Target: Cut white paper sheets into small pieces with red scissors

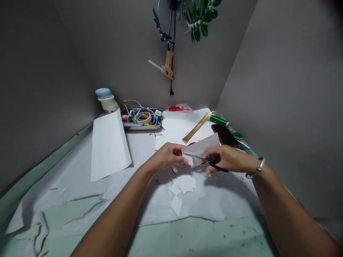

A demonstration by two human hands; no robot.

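Observation:
A piece of white paper (206, 144) is pinched at its left edge by my left hand (173, 154), thumb in front. My right hand (221, 159) is closed round the black handles of a pair of scissors (211, 162), and the blades point left and lie across the paper. Below both hands, several small cut white pieces (187, 184) rest on the white sheet covering the table. Bits of red show just behind and under the held paper.
A folded white sheet (108, 146) and a lidded bottle (107, 101) are at left. Behind stands a tray (142, 127) of cables and tape. A gold strip (197, 127), a phone (224, 135) and a green roll (218, 120) lie back right. A glue gun (168, 66) hangs on the wall.

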